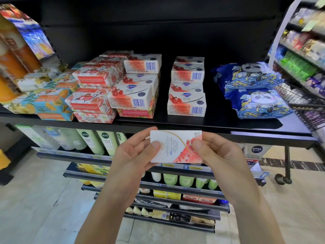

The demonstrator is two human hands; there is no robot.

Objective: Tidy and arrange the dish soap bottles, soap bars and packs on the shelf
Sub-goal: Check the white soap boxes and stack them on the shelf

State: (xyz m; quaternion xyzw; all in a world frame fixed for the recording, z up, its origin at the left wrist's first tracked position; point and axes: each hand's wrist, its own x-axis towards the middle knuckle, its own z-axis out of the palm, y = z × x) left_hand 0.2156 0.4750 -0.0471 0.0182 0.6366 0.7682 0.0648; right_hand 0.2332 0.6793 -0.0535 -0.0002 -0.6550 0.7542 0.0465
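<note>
Left grip [134,153], right grip [217,154], soap box [175,147] pinched between

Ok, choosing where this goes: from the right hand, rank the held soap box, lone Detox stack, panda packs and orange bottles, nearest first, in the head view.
1. Held soap box, in the right hand's grip.
2. Lone Detox stack, shelf centre, and panda packs, shelf right: too close to call.
3. Orange bottles, far left.

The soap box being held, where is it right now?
Head view, centre: the soap box is held between the left hand and right hand, just in front of the shelf, nearest the right-hand stack of matching boxes.
</note>
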